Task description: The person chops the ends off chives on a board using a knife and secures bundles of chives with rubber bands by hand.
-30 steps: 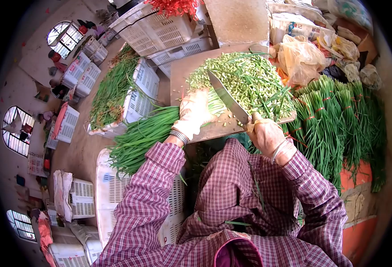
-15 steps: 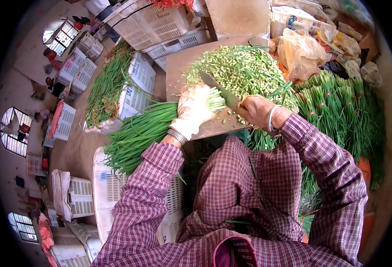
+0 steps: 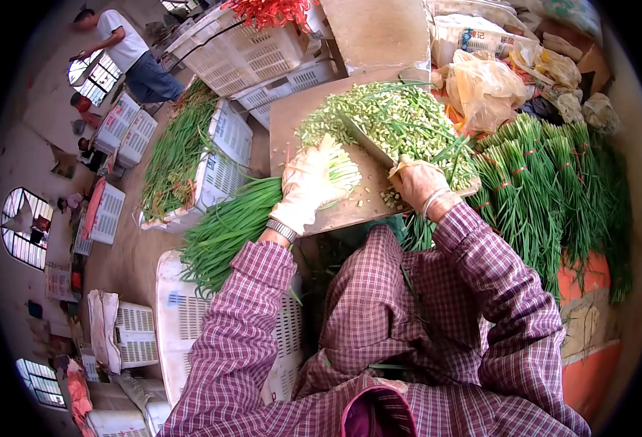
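My left hand (image 3: 308, 182), in a pale glove, is closed around a bunch of green chives (image 3: 235, 222) lying across the left edge of the wooden board (image 3: 284, 120). The pale cut ends of the bunch point right. My right hand (image 3: 421, 186) grips the handle of a knife (image 3: 366, 142). Its blade slants up and left, to the right of the cut ends and apart from them. Behind and around the blade spreads a heap of chopped stalk pieces (image 3: 408, 109), with a few bits scattered near the board's front edge.
Tied bundles of chives (image 3: 546, 182) lie at the right, below crumpled plastic bags (image 3: 485, 91). A white crate (image 3: 226, 138) heaped with greens stands left of the board; another white crate (image 3: 179, 306) is by my left arm. A person (image 3: 128, 54) stands at the far left.
The knife has moved away from the cut ends, and my right hand has shifted slightly left and down. The view has shifted a little, and the person at the back shows more fully.
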A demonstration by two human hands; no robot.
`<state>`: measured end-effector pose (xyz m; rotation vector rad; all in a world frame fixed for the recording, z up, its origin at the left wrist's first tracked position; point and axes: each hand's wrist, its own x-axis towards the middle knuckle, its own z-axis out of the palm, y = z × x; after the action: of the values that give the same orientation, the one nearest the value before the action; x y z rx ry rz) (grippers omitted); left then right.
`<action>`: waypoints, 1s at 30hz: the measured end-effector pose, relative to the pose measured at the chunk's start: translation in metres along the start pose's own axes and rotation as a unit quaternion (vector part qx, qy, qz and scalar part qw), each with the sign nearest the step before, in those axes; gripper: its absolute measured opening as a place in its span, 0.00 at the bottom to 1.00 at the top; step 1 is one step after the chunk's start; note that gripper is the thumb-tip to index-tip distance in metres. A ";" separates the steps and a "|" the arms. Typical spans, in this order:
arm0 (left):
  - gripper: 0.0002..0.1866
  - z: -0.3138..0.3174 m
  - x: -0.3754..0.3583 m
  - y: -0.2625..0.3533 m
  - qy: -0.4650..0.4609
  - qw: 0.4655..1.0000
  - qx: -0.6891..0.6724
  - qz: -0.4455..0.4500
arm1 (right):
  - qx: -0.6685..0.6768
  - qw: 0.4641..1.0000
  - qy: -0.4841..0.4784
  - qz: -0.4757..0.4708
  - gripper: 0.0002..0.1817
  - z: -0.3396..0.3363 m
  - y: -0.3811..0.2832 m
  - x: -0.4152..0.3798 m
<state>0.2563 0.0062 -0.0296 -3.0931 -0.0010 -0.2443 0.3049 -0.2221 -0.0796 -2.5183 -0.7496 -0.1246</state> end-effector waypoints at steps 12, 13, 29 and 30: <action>0.76 -0.018 -0.036 -0.023 0.010 0.999 -0.038 -0.031 | 0.034 0.999 -0.026 -0.023 0.20 0.006 0.002 0.033; 0.75 -0.018 -0.038 -0.021 0.011 0.999 -0.007 -0.045 | 0.028 0.999 -0.025 -0.024 0.20 0.006 0.001 0.030; 0.48 -0.045 -0.004 -0.080 -0.307 0.871 -0.384 0.013 | 0.122 0.986 -0.027 -0.108 0.17 -0.013 -0.029 -0.007; 0.47 -0.044 -0.002 -0.081 -0.299 0.877 -0.375 0.028 | 0.126 0.984 -0.048 -0.116 0.17 -0.009 -0.029 -0.004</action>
<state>0.2476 0.0858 0.0168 -3.7414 0.2115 0.9495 0.2871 -0.2078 -0.0595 -2.2043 -1.0284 0.0125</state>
